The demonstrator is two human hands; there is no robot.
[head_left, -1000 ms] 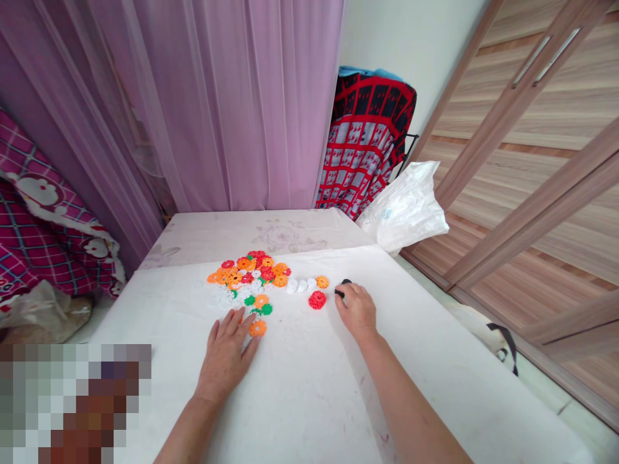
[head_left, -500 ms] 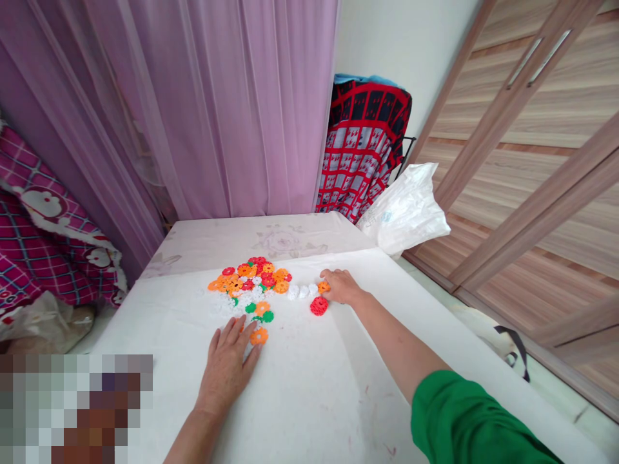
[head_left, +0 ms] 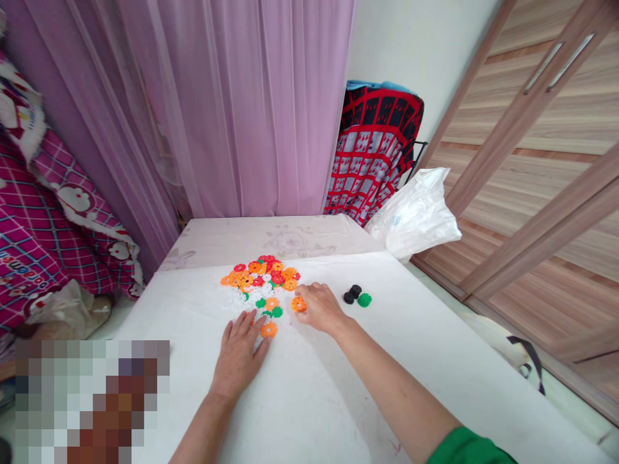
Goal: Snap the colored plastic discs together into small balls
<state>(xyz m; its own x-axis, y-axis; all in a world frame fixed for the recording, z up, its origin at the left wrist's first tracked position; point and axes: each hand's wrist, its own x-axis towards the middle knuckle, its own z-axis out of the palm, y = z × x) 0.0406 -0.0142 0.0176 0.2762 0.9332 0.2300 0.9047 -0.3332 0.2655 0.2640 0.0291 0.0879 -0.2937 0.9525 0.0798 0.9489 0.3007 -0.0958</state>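
Note:
My left hand (head_left: 240,353) lies flat on the white-covered table, its fingers spread. Its fingertips touch or cover small flower-shaped plastic discs, and an orange disc (head_left: 269,330) rests beside the index finger and thumb. My right hand (head_left: 320,307) is closed, with the fingers and thumb around an orange flower-shaped disc (head_left: 298,303) low over the cloth. Just beyond both hands lies a loose pile of red, orange, white and green discs (head_left: 257,278). Green discs (head_left: 276,312) are scattered at its near edge. What sits under my right palm is hidden.
Right of my right hand stand small black stacks (head_left: 355,291) and a green stack (head_left: 364,300). A white plastic bag (head_left: 416,216) hangs at the table's far right corner. Purple curtains (head_left: 251,109) close off the back; a wooden wardrobe (head_left: 527,167) is on the right.
My right hand has moved left and nearer, toward the pile, bringing an orange disc. Black and green stacks now show; the white and red stacks are out of sight. My left hand stays in place.

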